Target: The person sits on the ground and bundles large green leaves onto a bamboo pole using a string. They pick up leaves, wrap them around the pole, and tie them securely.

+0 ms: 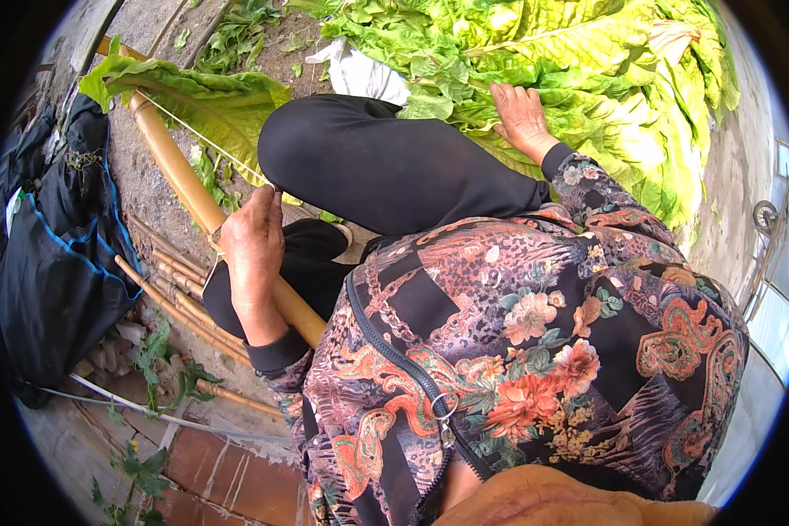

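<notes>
My left hand (253, 240) pinches a thin white string (200, 137) over a bamboo pole (171, 167). The pole slants from the upper left down to my lap, and the string runs taut to its upper part. Large green leaves (217, 105) hang beside the pole near that end. More string is wound around the pole beside my left wrist. My right hand (521, 118) rests on a big heap of broad yellow-green leaves (605, 105), its fingers partly hidden among them; whether it grips a leaf I cannot tell.
Several thin bamboo sticks (184, 302) lie on the ground at the left, near black netting with blue edging (59, 276). A white sack (368, 75) pokes out by the heap. Loose leaves (237, 33) lie at the top. Brick-red tiles (223, 473) are at the lower left, a wheel (765, 215) far right.
</notes>
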The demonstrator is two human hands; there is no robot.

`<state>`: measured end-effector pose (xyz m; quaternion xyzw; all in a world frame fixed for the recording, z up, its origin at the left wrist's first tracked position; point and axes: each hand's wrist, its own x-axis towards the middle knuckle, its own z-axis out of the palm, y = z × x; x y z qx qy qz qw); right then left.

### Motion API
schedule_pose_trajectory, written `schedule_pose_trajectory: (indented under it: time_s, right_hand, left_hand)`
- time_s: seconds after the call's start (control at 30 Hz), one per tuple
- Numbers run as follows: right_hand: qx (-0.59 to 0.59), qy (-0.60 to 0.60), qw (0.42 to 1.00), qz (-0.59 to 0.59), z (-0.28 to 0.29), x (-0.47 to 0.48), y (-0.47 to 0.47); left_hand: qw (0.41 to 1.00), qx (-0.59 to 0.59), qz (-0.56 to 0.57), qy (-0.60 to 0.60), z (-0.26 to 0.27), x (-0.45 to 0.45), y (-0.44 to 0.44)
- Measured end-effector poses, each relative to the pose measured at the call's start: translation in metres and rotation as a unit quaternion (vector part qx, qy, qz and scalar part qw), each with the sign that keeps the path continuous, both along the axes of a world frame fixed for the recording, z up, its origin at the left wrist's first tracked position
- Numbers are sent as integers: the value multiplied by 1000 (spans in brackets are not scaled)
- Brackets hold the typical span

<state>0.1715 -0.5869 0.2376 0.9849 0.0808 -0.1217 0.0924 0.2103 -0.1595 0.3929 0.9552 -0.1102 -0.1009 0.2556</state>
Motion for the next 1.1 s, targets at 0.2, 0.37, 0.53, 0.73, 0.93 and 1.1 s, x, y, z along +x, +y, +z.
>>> schedule_pose_trajectory:
  time_s: [0.2,0.37,0.53,0.73,0.93,1.1]
  right_hand:
    - [41,8,995,-93,-10,-21,-12]
    - [128,86,981,-121,-53,-16,-9]
    - [168,63,976,-123,41,13,-37]
    - [335,-69,895,-287,277,38,-138]
    - [-196,-442,849,-214,314,79,-103]
    - [54,-170,955,-236,100,120,15]
  left_hand:
    - [1000,-24,1,-7,6,-8,-9]
    - [1000,-14,-12,-17,0,10,-2]
    - [999,-32,1,-14,-4,7,8]
    - [992,-128,2,-21,-16,13,15]
    - [990,-137,-9,-29,-17,7,13]
    - [992,-115,-32,-35,-10,5,7]
